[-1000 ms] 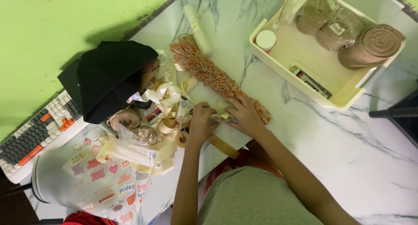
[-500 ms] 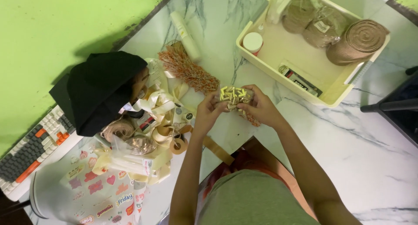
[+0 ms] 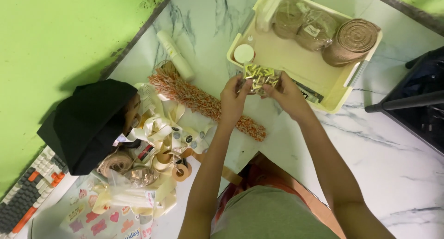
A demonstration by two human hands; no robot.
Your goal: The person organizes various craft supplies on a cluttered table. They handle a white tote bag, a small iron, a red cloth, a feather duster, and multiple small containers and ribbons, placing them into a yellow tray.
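Both hands hold a small clear bag of gold bits [image 3: 260, 77] over the near left corner of a pale yellow tray [image 3: 355, 77]. My left hand [image 3: 232, 99] grips the bag's left side and my right hand [image 3: 286, 92] grips its right side. Inside the tray lie a roll of jute ribbon [image 3: 351, 41], two clear bags of brown material [image 3: 303, 26] and a small white-capped bottle [image 3: 243, 53]. An orange and white fringed trim [image 3: 194, 100] lies on the marble table just left of my hands.
A black cloth [image 3: 88, 123] covers a heap of cream ribbons [image 3: 162, 132] and tape rolls [image 3: 181, 170] at the left. A white tube [image 3: 175, 54] lies by the green wall. A keyboard [image 3: 27, 197] sits at the lower left, a dark chair [image 3: 416, 100] at the right.
Both hands have lifted the bag of gold bits from the ribbon heap and carried it away from me, up to the tray's corner.
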